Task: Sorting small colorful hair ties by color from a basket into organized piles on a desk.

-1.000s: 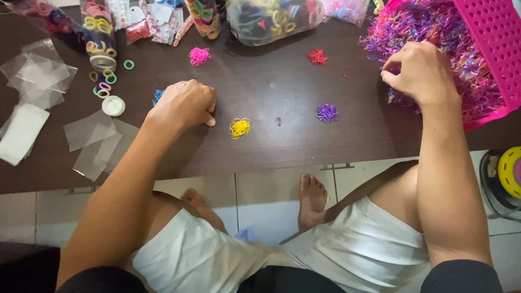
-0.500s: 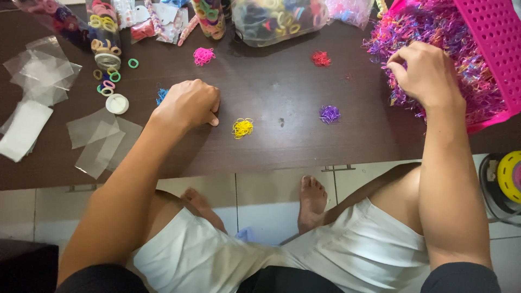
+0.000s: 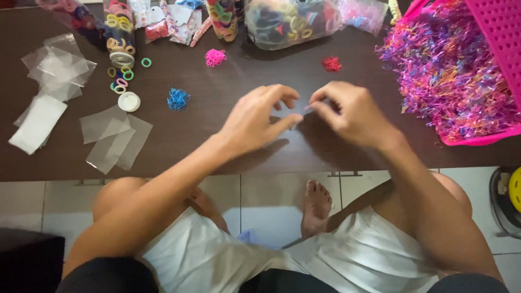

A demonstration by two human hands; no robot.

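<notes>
Looked down from the head view onto a dark brown table (image 3: 217, 152). Found the left hand (image 3: 260, 122) and the right hand (image 3: 353, 114) drawn together above its middle, fingertips almost meeting, fingers curled as if pinching. Made out a small pale thing (image 3: 303, 110) between the tips, but too blurred to name. Could not tell whether either hand was truly clamped on it. Judged the risks as follows: might lose so slight a thing from a loose pinch, down onto the table or over the near edge to the tiled floor; might also brush the red heap (image 3: 331, 64) just beyond the knuckles and scatter it. Counted two hands. Counted three small heaps of tiny bands: the red one, a pink heap (image 3: 215, 57) and a blue heap (image 3: 178, 99), all well apart. Counted one pink basket (image 3: 504, 59) at the right, full of mixed-colour bands (image 3: 450, 87); one white lid (image 3: 129, 101); one tipped jar (image 3: 120, 38) of hair rings with a few loose rings (image 3: 122, 81) beside it, too small to number surely; and about three overlapping clear sheets (image 3: 114, 138) at the left.
</notes>
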